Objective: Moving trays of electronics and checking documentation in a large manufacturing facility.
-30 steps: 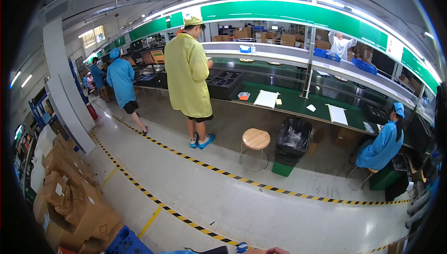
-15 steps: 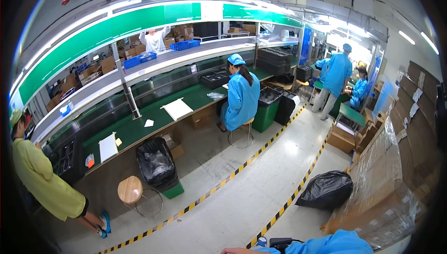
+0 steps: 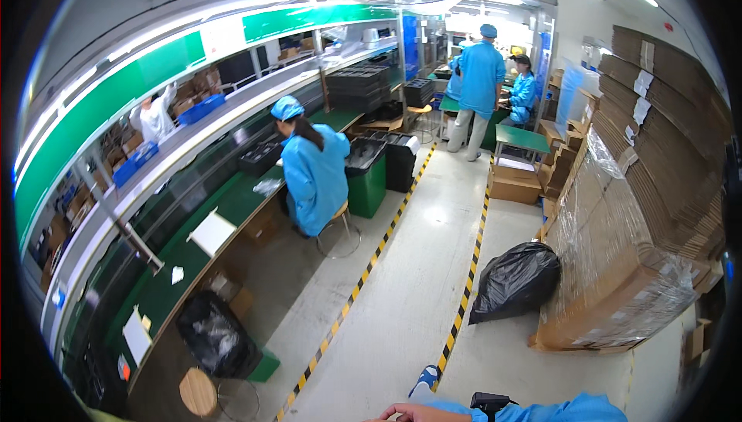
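Past the right hand (image 3: 423, 413), the floor (image 3: 410, 279) between the striped lines (image 3: 363, 273) is a wide way through. A standing person (image 3: 481, 78) blocks its far end. A black bag (image 3: 515, 281) and tall cardboard (image 3: 665, 159) block the right; a stool (image 3: 198, 392), bin (image 3: 216, 337) and seated person (image 3: 315, 175) block the left.

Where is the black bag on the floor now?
In the head view, the black bag sits right of centre, between the right-hand striped tape and the wrapped cardboard stack.

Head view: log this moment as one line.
right hand: lower edge, grip unclear | black device: at wrist | black bag: on floor
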